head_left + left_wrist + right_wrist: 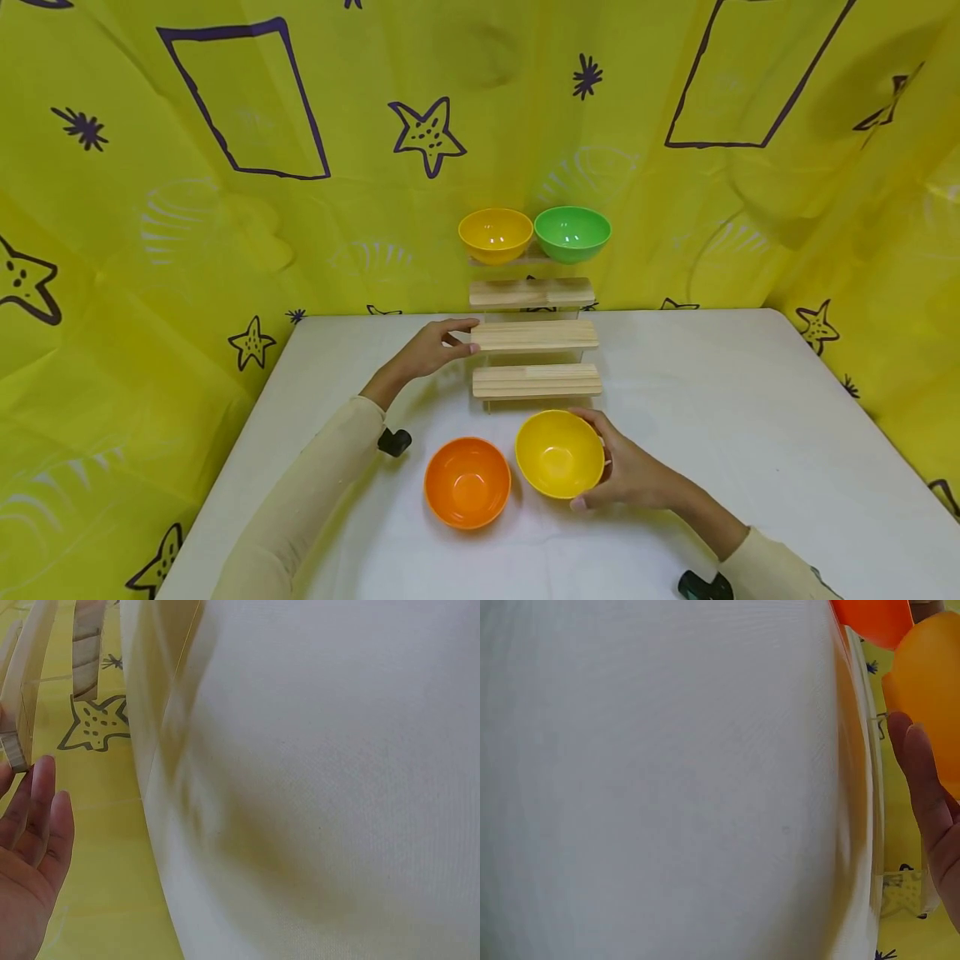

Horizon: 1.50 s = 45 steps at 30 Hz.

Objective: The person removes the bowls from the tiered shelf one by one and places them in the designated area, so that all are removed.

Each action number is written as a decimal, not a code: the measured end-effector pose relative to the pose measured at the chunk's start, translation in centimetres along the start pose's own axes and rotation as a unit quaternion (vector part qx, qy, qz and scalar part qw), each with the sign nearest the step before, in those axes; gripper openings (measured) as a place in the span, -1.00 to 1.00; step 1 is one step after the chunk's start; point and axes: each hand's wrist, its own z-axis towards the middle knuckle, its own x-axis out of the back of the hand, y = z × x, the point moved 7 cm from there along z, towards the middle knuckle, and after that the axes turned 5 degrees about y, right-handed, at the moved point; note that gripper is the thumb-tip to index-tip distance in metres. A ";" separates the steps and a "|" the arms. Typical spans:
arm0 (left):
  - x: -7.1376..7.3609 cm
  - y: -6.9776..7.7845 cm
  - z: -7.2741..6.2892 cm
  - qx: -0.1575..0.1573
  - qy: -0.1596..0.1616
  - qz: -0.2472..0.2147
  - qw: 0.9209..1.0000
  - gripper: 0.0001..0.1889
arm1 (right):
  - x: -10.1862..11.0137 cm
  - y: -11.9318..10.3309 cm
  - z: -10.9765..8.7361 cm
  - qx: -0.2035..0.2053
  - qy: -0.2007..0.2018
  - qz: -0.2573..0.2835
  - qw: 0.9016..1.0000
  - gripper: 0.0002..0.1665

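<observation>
My right hand (626,471) grips a yellow bowl (558,454) from its right side, thumb near the front and fingers behind the rim. In the right wrist view the bowl's outer wall (934,690) shows against the fingers (922,769). Left of it, an orange bowl (468,483) stands upright on the table. My left hand (431,348) pinches the left end of a wooden step (534,336) on a tiered stand, thumb at the front edge. The left wrist view shows fingertips (45,769) at that step's end.
The stand's lowest step (536,382) is just behind the yellow bowl, with another step (531,292) farther back. On top sit a second yellow bowl (496,235) and a green bowl (572,233), side by side. A yellow patterned curtain (360,208) hangs behind the white table (712,392).
</observation>
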 end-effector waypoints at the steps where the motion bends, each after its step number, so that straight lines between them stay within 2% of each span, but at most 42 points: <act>1: 0.0 0.0 0.0 0.000 0.000 0.000 1.000 -0.43 | -0.1 0.0 0.0 0.002 -0.004 -0.002 1.000 0.26; 8: 0.0 -0.2 0.1 0.001 0.000 0.000 1.000 -0.43 | -0.5 0.2 -0.4 0.015 -0.033 -0.010 0.999 0.22; 22: 0.0 -0.3 0.1 0.001 0.000 0.001 1.000 -0.42 | -0.9 0.2 -0.6 0.031 -0.048 -0.026 0.998 0.21; 34: 0.0 -0.3 0.1 -0.002 0.000 -0.001 1.000 -0.43 | -0.7 0.4 -0.5 0.023 -0.049 -0.056 0.997 0.23; 45: 0.0 0.0 0.0 0.002 -0.001 -0.001 1.000 -0.42 | -0.9 0.7 -0.5 0.008 -0.067 -0.041 0.997 0.26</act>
